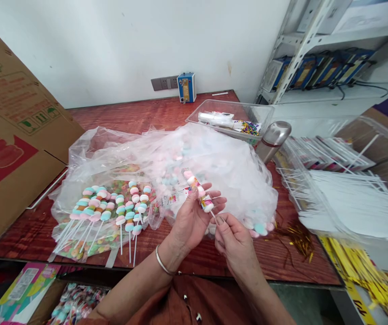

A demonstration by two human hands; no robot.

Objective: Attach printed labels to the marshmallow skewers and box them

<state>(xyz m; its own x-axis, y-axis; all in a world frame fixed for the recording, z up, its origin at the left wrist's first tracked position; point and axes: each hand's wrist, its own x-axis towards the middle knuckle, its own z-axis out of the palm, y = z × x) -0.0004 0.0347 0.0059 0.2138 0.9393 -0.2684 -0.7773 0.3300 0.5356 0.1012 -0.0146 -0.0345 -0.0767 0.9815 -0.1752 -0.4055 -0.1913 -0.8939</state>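
A marshmallow skewer [207, 206] on a white stick, with pink and white pieces and a colourful printed part, lies across my left hand [192, 216]. My left palm faces up; its thumb presses on the skewer and the other fingers rest behind it. The thumb and fingers of my right hand [232, 237] pinch the lower end of the stick. Left of my hands, several finished-looking marshmallow skewers [94, 205] rest on a clear bag of coloured gummy candies [79, 246]. Behind my hands, a large translucent bag [234, 167] contains pastel marshmallows, some showing at its lower right edge [260, 229].
A cardboard box [14, 122] stands at the left. Behind the bags are a clear tub [229, 108] and a steel flask [272, 141]. At right, a plastic bin [311, 194] contains white sticks [356, 198]. Gold twist ties [300, 241] lie near the table's [282, 266] right edge.
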